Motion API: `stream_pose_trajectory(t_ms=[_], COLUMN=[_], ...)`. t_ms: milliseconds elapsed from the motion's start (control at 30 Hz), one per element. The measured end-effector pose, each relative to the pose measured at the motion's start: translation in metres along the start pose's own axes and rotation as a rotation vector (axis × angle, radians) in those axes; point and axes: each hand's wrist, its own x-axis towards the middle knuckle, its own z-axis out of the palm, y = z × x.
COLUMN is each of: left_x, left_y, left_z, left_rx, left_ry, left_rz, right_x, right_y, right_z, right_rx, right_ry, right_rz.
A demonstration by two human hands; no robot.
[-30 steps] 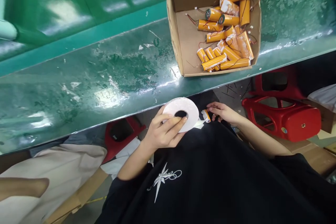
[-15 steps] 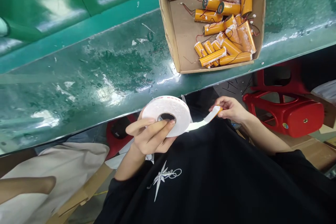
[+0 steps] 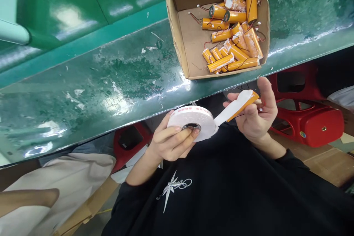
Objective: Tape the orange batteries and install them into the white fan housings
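- The left hand (image 3: pixel 171 143) is curled round a white tape roll (image 3: pixel 193 121), fingers across its face, one fingertip at the core hole.
- The right hand (image 3: pixel 256 112) is closed on an orange battery (image 3: pixel 245 104), thumb up; the roll's white strip lies stuck along it.
- Both sit just below the green counter (image 3: pixel 110 81) near edge.
- On the counter, far right, a cardboard box (image 3: pixel 190 40) holds more orange batteries.

Both hands (image 3: pixel 171 142) raised, fingers curled.
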Motion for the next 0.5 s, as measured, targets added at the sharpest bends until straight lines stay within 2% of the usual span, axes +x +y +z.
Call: stream_pose_trajectory(t_ms=[67,167,233,300,367,500], left_x=[0.003,0.002,0.001,-0.001,-0.001,0.000], left_y=[0.002,0.001,0.000,-0.001,-0.001,0.001], left_z=[0.002,0.005,0.006,0.006,0.007,0.012], left_rx=[-0.022,-0.031,-0.003,0.035,0.046,0.046], left_ry=[-0.002,0.043,0.089,0.109,0.090,0.030], left_rz=[0.015,0.015,-0.005,-0.022,-0.008,0.044], right_x=[-0.004,0.003,0.012,0.019,0.020,0.003], right_y=[0.005,0.005,0.002,0.000,0.000,0.012], right_z=[0.009,0.014,0.014,0.011,0.009,0.016], right_rx=[0.004,-0.012,-0.034,-0.046,-0.033,0.043], right_ry=[0.035,0.167,0.253,0.275,0.232,0.045], right_rz=[-0.113,-0.255,-0.289,-0.270,-0.235,-0.167])
